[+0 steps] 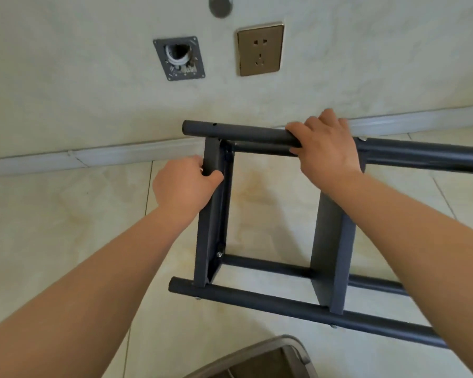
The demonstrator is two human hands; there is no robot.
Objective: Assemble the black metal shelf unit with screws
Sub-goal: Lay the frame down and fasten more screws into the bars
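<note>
The black metal shelf unit (257, 298) lies on its side over the tiled floor, with round tube posts running left to right and flat shelf panels joining them. My left hand (185, 184) grips the upper part of the left shelf panel (212, 214). My right hand (325, 144) is wrapped over the far tube post (238, 132). Screw heads show at the panel's lower joint (219, 254), under the near post (197, 297) and on the far post (362, 138).
A marbled wall stands close behind the frame, with a brass socket plate (260, 49), an open pipe hole in a grey plate (179, 58) and a pale baseboard (93, 154). A grey bin rim (271, 358) sits at the bottom edge.
</note>
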